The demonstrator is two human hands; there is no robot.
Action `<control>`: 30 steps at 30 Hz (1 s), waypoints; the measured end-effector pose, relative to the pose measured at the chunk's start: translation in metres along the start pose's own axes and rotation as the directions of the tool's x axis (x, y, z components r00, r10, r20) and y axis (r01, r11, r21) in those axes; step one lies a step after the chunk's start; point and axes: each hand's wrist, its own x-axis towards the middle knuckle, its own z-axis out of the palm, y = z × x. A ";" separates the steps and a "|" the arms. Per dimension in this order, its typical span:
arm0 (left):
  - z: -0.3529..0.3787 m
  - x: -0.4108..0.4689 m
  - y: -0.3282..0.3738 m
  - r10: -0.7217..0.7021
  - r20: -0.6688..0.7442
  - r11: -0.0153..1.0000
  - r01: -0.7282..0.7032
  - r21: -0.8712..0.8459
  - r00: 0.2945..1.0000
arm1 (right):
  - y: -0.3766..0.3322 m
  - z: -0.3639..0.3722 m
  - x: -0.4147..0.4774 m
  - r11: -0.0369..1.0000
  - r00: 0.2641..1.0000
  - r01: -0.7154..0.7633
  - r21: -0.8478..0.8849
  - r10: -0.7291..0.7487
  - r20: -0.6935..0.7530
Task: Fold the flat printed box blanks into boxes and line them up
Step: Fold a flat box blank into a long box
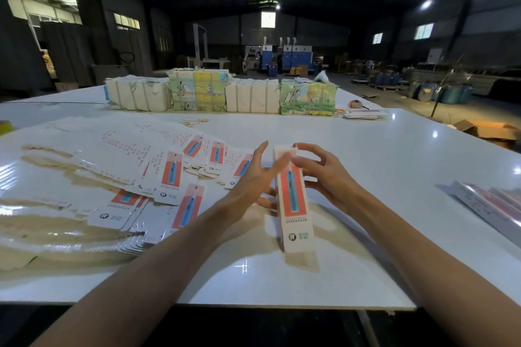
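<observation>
Head camera view: a worker at a white table (pixel 366 155) in a dim warehouse shapes one printed box (pixel 293 205), which stands tilted on its lower end directly in front of the person, its red-and-blue panel facing the camera. The left hand (pixel 253 177) lies with straight fingers against the box's left side near the top. The right hand (pixel 324 175) curls round the right side, thumb and forefinger pinching at the upper end flap. The step in hand appears to be closing the top end of a box already squared into a tube; whether the bottom end is tucked cannot be told. The next move would likely call for pressing the flap into the opening while the left hand steadies the wall, then laying the box with the finished boxes (pixel 493 203), which lie side by side near the table's right edge. Flat blanks (pixel 169 177) are fanned out loosely just left of the hands, many not yet folded. Wrapped bundles (pixel 197 90) stand in a row along the far side, with rubber bands (pixel 194 121) before them, well apart from the work. Nearest in the way is the loose fan of blanks beside the left forearm, which could be dragged askew.
</observation>
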 end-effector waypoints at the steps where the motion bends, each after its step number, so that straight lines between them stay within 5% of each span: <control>1: 0.000 0.000 -0.001 0.024 0.028 0.997 -0.026 0.071 0.999 | 0.000 0.003 -0.001 1.000 1.000 0.005 -0.011 -0.004 0.013; 14: 0.006 -0.005 -0.001 0.089 0.003 0.984 -0.088 0.155 0.996 | 0.000 0.016 -0.004 0.992 0.997 0.062 -0.111 -0.058 0.042; 21: 0.012 -0.007 0.001 0.006 0.031 0.998 -0.007 0.058 1.000 | -0.001 0.013 -0.003 0.996 0.999 0.034 -0.087 -0.032 0.023; 30: 0.008 -0.011 0.001 0.023 0.052 0.987 -0.031 0.160 0.998 | -0.001 0.013 -0.004 1.000 1.000 0.007 0.001 -0.007 -0.012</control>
